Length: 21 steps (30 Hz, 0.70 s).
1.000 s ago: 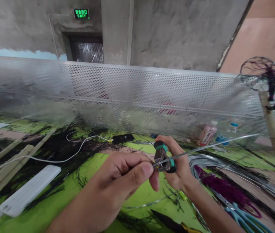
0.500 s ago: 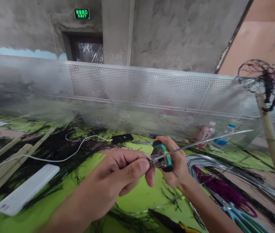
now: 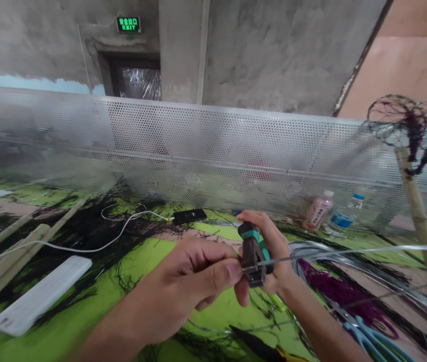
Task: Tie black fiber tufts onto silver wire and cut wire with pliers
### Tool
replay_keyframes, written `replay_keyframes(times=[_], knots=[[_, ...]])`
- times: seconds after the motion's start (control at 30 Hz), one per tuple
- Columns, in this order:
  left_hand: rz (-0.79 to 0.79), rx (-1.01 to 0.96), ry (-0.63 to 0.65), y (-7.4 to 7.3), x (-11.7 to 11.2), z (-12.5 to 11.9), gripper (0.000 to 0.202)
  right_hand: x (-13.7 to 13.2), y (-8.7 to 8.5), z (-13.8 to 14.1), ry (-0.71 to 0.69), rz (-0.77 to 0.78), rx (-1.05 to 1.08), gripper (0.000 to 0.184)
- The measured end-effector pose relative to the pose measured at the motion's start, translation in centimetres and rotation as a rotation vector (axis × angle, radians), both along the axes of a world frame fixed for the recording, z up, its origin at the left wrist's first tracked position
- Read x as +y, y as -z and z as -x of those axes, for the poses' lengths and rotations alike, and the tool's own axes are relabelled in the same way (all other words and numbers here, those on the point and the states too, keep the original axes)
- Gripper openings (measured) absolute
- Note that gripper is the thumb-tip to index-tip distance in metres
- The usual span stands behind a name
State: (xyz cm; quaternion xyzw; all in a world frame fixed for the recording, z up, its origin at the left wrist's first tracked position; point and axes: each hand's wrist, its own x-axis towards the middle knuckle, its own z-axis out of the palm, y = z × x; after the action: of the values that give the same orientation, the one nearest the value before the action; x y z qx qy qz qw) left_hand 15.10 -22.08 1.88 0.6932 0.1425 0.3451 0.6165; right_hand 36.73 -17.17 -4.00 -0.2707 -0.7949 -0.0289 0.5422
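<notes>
My right hand point(image 3: 273, 251) grips the green and black handles of a pair of pliers point(image 3: 251, 251), held upright over the green mat point(image 3: 85, 311). A long thin metal wire point(image 3: 349, 251) runs from the plier jaws out to the right, almost level. My left hand point(image 3: 198, 279) pinches the near end of that wire between thumb and forefinger, right against the jaws. Both hands are closed and touch each other at the tool.
A perforated metal screen point(image 3: 213, 146) walls off the back of the table. A white power bank point(image 3: 39, 296) with a cable, a black phone point(image 3: 189, 216), two bottles point(image 3: 317, 213), a wire bundle point(image 3: 349, 261), blue scissors point(image 3: 375, 342), bamboo poles point(image 3: 419, 221) and black fibres lie around.
The pliers have turned from a tilt to upright. The wire's far end has dropped from pointing up and right to nearly level.
</notes>
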Motion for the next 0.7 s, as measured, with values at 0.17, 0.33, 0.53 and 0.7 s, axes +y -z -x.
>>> replay_keyframes(times=[0.17, 0.33, 0.53, 0.7], knots=[[0.069, 0.007, 0.008, 0.04, -0.48, 0.08, 0.037, 0.24, 0.35, -0.66, -0.005, 0.049, 0.0, 0.05], [-0.097, 0.125, -0.194, 0.51, -0.03, 0.21, 0.038, 0.58, 0.75, -0.98, -0.01, 0.099, 0.002, 0.05], [-0.097, 0.151, -0.182, 0.76, 0.17, -0.3, 0.038, 0.2, 0.73, -1.01, 0.006, 0.085, 0.021, 0.051], [-0.113, 0.091, -0.161, 0.62, 0.02, -0.57, 0.036, 0.05, 0.76, -0.95, 0.016, 0.118, 0.027, 0.046]])
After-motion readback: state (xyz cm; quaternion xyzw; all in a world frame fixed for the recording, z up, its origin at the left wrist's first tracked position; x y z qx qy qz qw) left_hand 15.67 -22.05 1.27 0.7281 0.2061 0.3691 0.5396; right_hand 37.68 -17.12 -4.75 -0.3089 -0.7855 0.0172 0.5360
